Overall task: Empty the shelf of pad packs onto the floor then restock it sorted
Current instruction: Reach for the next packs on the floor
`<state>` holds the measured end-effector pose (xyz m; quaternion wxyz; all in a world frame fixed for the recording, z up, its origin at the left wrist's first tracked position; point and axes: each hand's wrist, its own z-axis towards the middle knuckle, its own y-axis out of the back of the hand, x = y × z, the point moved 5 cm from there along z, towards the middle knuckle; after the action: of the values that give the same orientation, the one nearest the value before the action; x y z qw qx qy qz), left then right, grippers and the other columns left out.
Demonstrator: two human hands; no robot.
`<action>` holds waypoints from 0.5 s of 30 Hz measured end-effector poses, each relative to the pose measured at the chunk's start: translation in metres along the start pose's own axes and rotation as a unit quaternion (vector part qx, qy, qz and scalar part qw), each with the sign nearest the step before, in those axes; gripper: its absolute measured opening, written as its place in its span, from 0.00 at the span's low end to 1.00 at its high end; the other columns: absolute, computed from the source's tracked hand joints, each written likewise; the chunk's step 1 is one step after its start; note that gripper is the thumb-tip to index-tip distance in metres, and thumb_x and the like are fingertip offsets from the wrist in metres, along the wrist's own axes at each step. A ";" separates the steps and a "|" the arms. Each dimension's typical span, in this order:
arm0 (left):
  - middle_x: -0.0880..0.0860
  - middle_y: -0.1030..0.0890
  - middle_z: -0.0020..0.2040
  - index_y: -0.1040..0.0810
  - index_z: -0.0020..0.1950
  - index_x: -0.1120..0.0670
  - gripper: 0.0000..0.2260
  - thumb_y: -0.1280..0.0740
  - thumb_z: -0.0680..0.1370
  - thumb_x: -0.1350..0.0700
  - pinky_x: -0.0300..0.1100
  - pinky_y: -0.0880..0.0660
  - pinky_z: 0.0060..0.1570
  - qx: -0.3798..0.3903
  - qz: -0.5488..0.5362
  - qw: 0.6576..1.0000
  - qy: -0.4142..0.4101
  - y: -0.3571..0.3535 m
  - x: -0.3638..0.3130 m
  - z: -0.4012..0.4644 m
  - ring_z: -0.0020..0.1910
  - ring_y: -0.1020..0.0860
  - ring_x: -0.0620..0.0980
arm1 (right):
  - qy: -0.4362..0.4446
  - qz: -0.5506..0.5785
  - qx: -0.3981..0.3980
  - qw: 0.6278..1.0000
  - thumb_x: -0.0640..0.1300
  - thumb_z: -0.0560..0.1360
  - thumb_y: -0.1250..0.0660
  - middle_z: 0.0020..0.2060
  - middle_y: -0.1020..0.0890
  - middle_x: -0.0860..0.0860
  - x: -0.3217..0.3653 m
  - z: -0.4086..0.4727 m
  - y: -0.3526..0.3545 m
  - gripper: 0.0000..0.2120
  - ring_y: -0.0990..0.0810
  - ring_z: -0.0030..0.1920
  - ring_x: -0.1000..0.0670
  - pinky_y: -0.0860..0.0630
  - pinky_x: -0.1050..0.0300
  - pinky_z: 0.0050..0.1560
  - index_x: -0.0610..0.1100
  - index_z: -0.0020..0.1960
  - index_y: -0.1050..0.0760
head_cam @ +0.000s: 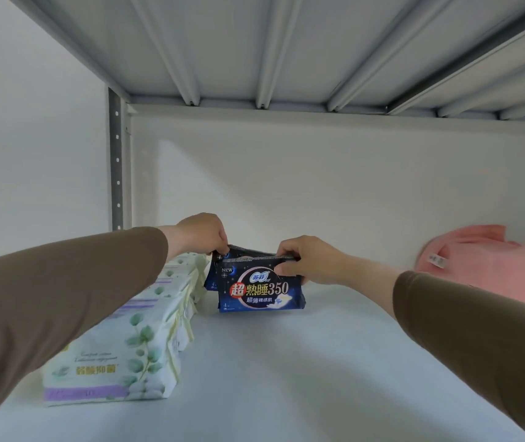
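Two dark blue pad packs stand upright near the back of the white shelf (286, 362). The front blue pack (259, 290) shows a moon and "350"; my right hand (305, 260) pinches its top right edge. Just behind and to its left stands the rear blue pack (211, 271), mostly hidden; my left hand (202, 232) pinches its top edge. A row of several white pad packs with green leaves (120, 352) runs along the shelf's left side, from the front edge back to the blue packs.
A pink folded cloth item (484, 266) with a small white tag lies at the shelf's right, by the back panel. The grey underside of the upper shelf (286, 43) hangs overhead. A perforated upright post (116, 161) stands at the back left.
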<state>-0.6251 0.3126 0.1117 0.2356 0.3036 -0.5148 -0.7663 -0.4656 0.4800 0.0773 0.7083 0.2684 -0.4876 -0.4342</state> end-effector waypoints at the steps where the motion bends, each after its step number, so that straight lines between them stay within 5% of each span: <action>1: 0.43 0.16 0.38 0.14 0.41 0.47 0.03 0.27 0.74 0.51 0.40 0.26 0.38 -0.002 0.010 1.000 0.001 -0.002 0.003 0.003 0.41 0.19 0.47 | 0.002 -0.002 0.003 1.000 0.43 0.75 0.29 0.40 0.18 0.48 -0.002 0.004 -0.003 0.06 0.19 0.39 0.48 0.19 0.49 0.41 0.41 0.48 0.23; 10: 0.40 0.17 0.43 0.14 0.47 0.47 0.05 0.27 0.74 0.50 0.39 0.27 0.43 0.007 0.039 0.999 -0.010 -0.015 0.016 0.017 0.45 0.21 0.42 | -0.002 -0.028 -0.015 0.999 0.45 0.75 0.29 0.39 0.19 0.49 -0.022 0.023 -0.010 0.07 0.21 0.35 0.50 0.20 0.48 0.40 0.42 0.47 0.23; 15: 0.41 0.19 0.44 0.15 0.52 0.51 0.08 0.26 0.75 0.52 0.38 0.29 0.50 0.047 0.044 0.998 -0.006 -0.014 0.024 0.016 0.47 0.23 0.43 | -0.006 -0.056 -0.026 0.998 0.48 0.74 0.29 0.45 0.20 0.48 -0.026 0.028 -0.017 0.08 0.21 0.42 0.47 0.22 0.49 0.45 0.44 0.46 0.24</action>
<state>-0.6541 0.3119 0.0982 0.2512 0.2869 -0.5649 -0.7318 -0.5010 0.4956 0.0625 0.6868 0.2740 -0.4641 -0.4876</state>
